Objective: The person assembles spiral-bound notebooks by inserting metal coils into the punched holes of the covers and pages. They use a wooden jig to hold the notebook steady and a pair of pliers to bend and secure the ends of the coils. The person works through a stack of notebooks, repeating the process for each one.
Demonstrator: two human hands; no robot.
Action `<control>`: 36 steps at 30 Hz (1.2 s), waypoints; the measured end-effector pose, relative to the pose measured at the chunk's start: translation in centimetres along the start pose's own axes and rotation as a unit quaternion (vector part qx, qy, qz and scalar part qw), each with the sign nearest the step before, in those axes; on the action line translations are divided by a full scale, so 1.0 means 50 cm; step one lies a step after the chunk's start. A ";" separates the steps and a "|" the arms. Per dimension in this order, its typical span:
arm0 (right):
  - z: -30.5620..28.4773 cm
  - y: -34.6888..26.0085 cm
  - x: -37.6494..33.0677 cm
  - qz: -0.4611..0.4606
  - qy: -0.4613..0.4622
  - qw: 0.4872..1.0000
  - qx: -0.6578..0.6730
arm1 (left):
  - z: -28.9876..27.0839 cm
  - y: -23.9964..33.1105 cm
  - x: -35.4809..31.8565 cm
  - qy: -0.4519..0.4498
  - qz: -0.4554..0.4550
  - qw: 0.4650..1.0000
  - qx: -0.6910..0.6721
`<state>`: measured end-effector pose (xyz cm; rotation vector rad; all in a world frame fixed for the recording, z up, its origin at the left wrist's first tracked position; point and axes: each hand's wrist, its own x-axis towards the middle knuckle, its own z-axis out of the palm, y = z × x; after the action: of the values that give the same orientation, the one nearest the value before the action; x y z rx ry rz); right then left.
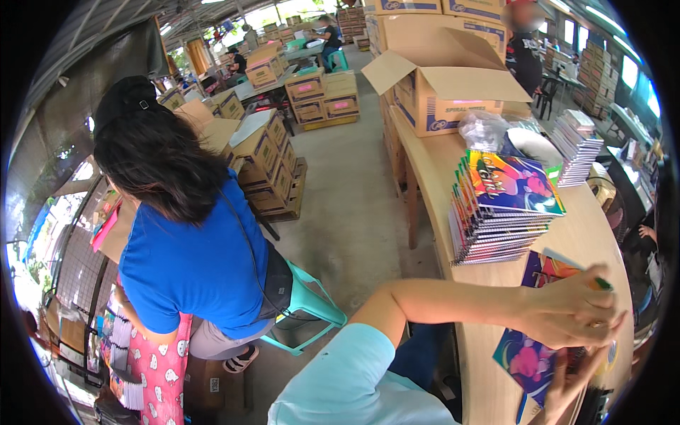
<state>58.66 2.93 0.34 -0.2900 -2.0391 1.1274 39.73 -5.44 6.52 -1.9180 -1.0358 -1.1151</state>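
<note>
My left arm, in a light blue sleeve, reaches across the table at the right. My left hand (570, 308) is closed over a colourful notebook (523, 365); a small green thing (601, 284) shows between its fingers, too little to name. Below it, my right hand (563, 391) rests against the notebook's lower right part with its fingers stretched out and apart. Another part of a purple and orange cover (547, 269) shows above my left wrist; whether it belongs to the same notebook I cannot tell. A blue pen-like stick (522, 406) lies by the lower edge.
A tall stack of spiral notebooks (506, 212) stands beyond my left arm on the wooden table (433, 170). Behind are clear plastic, another notebook stack (575, 145) and an open carton (453, 106). At left, a person in blue (198, 262) sits on a green stool (308, 301).
</note>
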 end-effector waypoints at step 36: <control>0.412 0.141 0.429 -0.016 0.381 0.923 -0.042 | -0.224 -0.450 -0.324 0.156 -0.589 0.762 -0.220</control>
<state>28.19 5.49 -0.56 -0.6271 -1.3839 0.7352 10.84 -9.47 -0.01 -1.1217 -1.9720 -2.4370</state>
